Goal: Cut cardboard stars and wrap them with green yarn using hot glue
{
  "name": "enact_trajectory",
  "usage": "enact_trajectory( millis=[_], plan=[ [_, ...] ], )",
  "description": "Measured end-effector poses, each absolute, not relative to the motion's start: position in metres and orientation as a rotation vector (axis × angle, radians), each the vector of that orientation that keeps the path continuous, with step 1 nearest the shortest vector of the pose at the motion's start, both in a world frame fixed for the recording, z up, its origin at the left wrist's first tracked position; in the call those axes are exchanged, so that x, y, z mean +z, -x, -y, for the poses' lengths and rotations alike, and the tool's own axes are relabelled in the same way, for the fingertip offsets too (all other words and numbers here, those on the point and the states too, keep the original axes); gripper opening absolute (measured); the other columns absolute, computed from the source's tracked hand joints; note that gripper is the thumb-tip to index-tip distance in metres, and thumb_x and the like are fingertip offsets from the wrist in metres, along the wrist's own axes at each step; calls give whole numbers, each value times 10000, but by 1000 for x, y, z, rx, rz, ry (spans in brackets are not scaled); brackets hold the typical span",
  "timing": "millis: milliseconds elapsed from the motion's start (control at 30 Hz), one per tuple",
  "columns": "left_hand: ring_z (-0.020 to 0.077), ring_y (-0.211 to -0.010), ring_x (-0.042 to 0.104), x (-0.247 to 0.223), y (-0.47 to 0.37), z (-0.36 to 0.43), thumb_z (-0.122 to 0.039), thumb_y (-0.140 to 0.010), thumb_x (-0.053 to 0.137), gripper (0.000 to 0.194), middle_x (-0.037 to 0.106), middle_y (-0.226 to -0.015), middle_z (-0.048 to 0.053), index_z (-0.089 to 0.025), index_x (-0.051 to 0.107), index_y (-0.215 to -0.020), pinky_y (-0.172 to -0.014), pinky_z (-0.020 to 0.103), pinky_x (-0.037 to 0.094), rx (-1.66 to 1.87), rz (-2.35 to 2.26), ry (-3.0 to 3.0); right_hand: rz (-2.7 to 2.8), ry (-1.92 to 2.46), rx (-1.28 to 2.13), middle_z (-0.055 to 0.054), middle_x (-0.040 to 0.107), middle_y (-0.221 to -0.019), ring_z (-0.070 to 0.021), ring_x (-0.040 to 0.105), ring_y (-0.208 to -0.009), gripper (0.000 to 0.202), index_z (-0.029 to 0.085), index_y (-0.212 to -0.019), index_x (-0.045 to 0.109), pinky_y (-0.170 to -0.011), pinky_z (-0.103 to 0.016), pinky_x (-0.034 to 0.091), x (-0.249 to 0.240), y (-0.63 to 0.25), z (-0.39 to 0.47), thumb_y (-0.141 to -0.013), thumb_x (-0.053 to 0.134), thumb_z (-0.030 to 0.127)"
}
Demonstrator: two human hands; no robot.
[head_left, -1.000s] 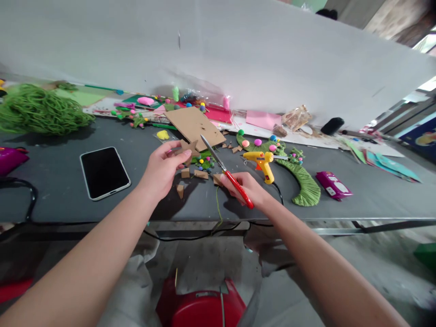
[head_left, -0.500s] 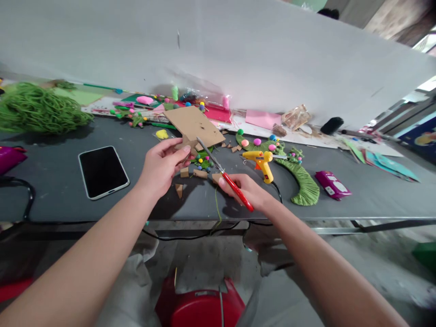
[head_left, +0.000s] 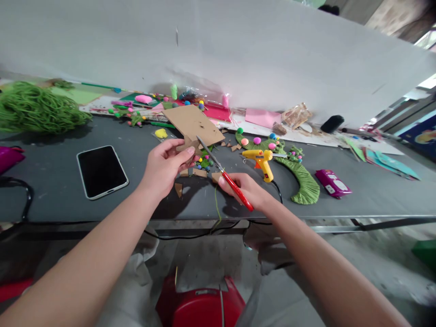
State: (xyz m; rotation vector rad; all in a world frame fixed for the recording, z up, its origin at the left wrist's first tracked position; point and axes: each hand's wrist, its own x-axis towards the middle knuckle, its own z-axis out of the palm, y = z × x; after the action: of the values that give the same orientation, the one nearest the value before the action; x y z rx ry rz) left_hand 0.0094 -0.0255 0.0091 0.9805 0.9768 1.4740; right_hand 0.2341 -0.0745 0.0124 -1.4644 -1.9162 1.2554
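Note:
My left hand pinches a small piece of brown cardboard between thumb and fingers, above the grey table. My right hand is closed on the red handles of a pair of scissors. The blades point up and left, their tip close to the held piece, and look nearly closed. Behind my left hand lies a larger cardboard sheet. Cut cardboard scraps are scattered below the hands, beside a green cluster with small pompoms. A green strand hangs over the table's front edge.
A yellow glue gun and a green wrapped, curved piece lie right of my hands, with a purple packet beyond. A phone and green yarn are at left. Coloured paper lies along the wall.
My left hand has moved slightly right and turned a little, with the cardboard piece still in it. My right hand and the scissors have barely moved.

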Motion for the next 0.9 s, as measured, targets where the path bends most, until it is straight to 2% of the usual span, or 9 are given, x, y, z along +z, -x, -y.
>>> enact_trajectory(
  millis=[233,567,900],
  plan=[
    [215,-760,758,12,-15,30,-198,-673,887,374,749,-871,56,-181,649,-960,-710,327,621,1427,-959,-944,1876,1382,1322,48,350,-646,-91,311,-570,560,215,-731,380,-523,-249,208,10,-236,74,-872,568,723],
    [228,-774,763,13,-16,31,-220,-681,882,352,712,-805,27,-184,611,-903,-773,366,631,1404,-933,-943,1878,1343,1361,50,338,-664,-92,307,-574,548,214,-746,374,-526,-254,204,14,-237,76,-913,514,716],
    [225,-777,759,12,-15,30,-224,-702,868,357,732,-852,37,-192,619,-957,-815,404,632,1397,-953,-984,1889,1354,1369,50,356,-661,-92,314,-573,563,216,-746,374,-522,-252,211,12,-238,75,-896,529,736]
  ],
)
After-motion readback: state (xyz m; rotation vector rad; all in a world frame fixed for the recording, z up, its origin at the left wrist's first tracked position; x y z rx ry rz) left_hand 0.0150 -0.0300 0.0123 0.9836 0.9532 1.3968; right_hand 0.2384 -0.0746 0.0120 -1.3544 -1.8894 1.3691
